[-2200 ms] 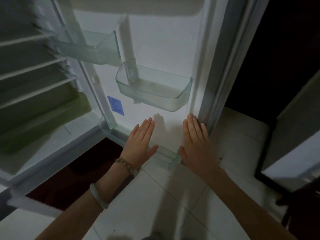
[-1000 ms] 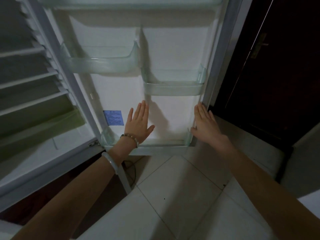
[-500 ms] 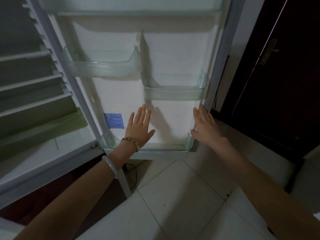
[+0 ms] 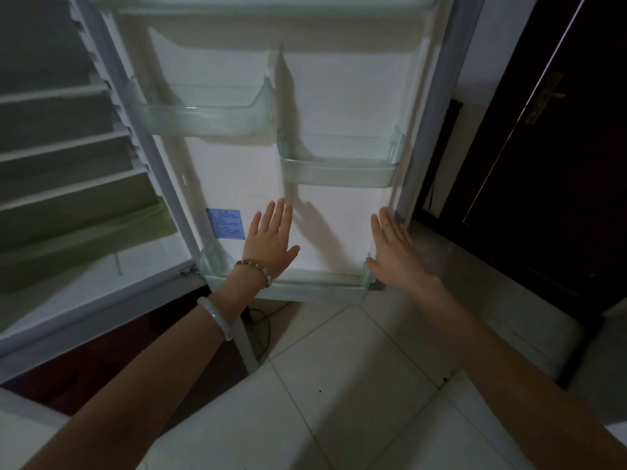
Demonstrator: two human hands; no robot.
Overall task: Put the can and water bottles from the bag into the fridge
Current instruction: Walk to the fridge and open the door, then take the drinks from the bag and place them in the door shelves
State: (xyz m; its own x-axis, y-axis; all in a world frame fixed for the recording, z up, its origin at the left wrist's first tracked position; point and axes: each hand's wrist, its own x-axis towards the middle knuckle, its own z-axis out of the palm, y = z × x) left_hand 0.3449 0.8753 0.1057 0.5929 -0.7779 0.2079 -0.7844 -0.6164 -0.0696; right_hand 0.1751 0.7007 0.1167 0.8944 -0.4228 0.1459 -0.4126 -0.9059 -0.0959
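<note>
The fridge stands open, its white door [image 4: 339, 96] swung wide and facing me. My left hand [image 4: 271, 240] is held flat with fingers spread in front of the lower part of the door's inner panel, above the bottom door bin [image 4: 315, 278]. My right hand [image 4: 395, 251] is open too, fingers stretched along the door's right edge. Neither hand holds anything. The door bins look empty. No can, water bottle or bag is in sight.
Fridge shelves [image 4: 61, 144] and a greenish drawer [image 4: 84, 228] lie at the left. Two clear door bins [image 4: 203, 120] [image 4: 339, 171] hang higher up. A dark wooden door [image 4: 543, 164] is at the right. Pale floor tiles [image 4: 339, 385] spread below, with a cable [image 4: 264, 330] under the door.
The fridge door has swung further open, from angled to facing me. Both hands stayed open, with the door, and hardly shifted in the last second.
</note>
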